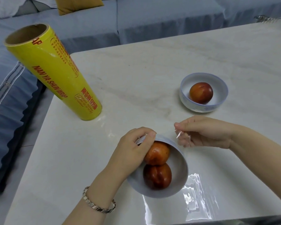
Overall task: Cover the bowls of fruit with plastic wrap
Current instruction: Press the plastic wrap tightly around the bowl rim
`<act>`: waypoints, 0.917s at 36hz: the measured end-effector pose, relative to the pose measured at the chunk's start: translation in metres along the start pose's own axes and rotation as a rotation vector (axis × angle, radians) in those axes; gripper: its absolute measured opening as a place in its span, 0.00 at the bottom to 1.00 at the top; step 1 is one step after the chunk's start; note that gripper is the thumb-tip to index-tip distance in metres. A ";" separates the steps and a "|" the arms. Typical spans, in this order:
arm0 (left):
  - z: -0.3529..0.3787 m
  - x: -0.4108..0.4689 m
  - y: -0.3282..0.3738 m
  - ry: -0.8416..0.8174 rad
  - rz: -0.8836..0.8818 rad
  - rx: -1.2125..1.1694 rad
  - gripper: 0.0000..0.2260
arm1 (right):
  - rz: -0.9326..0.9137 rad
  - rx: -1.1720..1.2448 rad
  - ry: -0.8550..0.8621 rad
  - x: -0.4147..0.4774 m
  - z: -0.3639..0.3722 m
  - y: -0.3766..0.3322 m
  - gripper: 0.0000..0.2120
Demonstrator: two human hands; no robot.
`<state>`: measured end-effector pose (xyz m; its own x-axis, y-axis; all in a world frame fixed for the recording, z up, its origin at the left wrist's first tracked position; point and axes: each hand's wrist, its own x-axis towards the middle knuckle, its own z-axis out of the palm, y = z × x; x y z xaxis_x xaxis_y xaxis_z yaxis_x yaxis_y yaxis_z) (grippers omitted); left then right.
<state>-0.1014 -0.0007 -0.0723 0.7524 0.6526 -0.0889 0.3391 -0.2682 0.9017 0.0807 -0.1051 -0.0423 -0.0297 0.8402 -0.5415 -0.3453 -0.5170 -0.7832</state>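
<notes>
Nearest, the left hand [133, 148] pinches the far rim of the near bowl [178, 181], which holds two red fruits [157, 176]. Just right of it, the right hand [204, 132] grips a bunched edge of clear plastic wrap [195, 200] lying on the white table [152, 65]. Farther right sits the second bowl [185, 101], uncovered, with one fruit; the yellow wrap roll [55, 73] stands far left.
</notes>
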 end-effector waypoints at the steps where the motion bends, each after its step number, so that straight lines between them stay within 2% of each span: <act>1: 0.000 0.000 -0.001 -0.001 0.001 0.000 0.16 | -0.009 0.083 0.010 0.002 0.002 0.002 0.09; 3: -0.001 0.000 -0.002 -0.001 0.000 -0.008 0.17 | -0.019 0.199 0.029 0.005 0.005 0.007 0.10; 5: -0.002 0.000 -0.003 0.000 -0.002 -0.013 0.16 | -0.035 0.178 0.074 0.009 0.008 0.011 0.12; 6: -0.002 0.000 -0.003 -0.002 0.001 -0.012 0.15 | -0.053 0.096 0.113 0.010 0.008 0.013 0.14; 10: -0.006 -0.004 -0.002 -0.041 0.039 0.013 0.12 | -0.228 -0.481 0.367 0.014 0.013 0.012 0.16; 15: -0.010 -0.007 -0.001 -0.105 0.066 0.048 0.13 | -0.335 -0.712 0.569 0.023 0.022 0.020 0.13; 21: -0.010 -0.007 -0.002 -0.094 0.104 0.043 0.13 | -0.261 -0.693 0.575 0.028 0.026 0.031 0.14; 26: -0.008 -0.006 -0.003 -0.069 0.113 0.080 0.13 | -0.179 -0.398 0.597 0.027 0.027 0.038 0.15; 29: -0.008 -0.007 -0.004 -0.042 0.117 0.076 0.14 | -0.109 -0.393 0.628 0.027 0.024 0.045 0.12; 31: -0.009 -0.008 -0.005 -0.023 0.106 0.067 0.14 | -0.144 -0.432 0.714 0.023 0.018 0.049 0.06; 33: -0.010 -0.010 -0.005 -0.001 0.082 0.046 0.14 | -0.300 -0.434 0.829 0.013 0.017 0.043 0.08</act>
<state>-0.1162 0.0009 -0.0719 0.7794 0.6264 -0.0161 0.3022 -0.3531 0.8854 0.0496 -0.1135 -0.0781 0.7279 0.6514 -0.2143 0.1489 -0.4552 -0.8779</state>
